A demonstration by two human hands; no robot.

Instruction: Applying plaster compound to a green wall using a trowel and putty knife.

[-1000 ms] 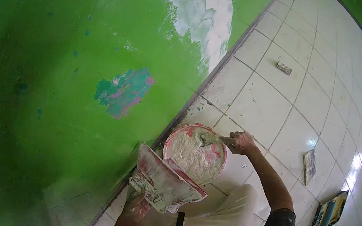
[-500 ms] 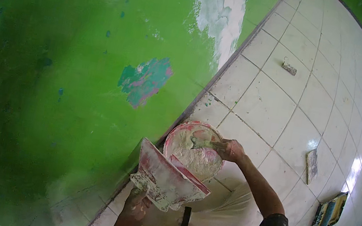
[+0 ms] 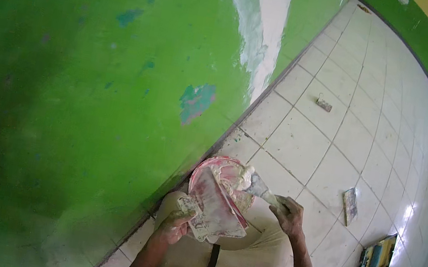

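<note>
A green wall [image 3: 89,101] fills the left side, with a scraped bluish-pink patch [image 3: 195,102] and a white smeared strip [image 3: 261,22] higher up. To the right lies a white tiled floor [image 3: 352,117] bearing a small block [image 3: 324,103], a flat scrap [image 3: 350,205], and a paint tray with a roller [image 3: 376,258] near the right edge.

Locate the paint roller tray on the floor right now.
Head view, lower right: the paint roller tray lies on the white tiled floor, right of the right hand.
</note>
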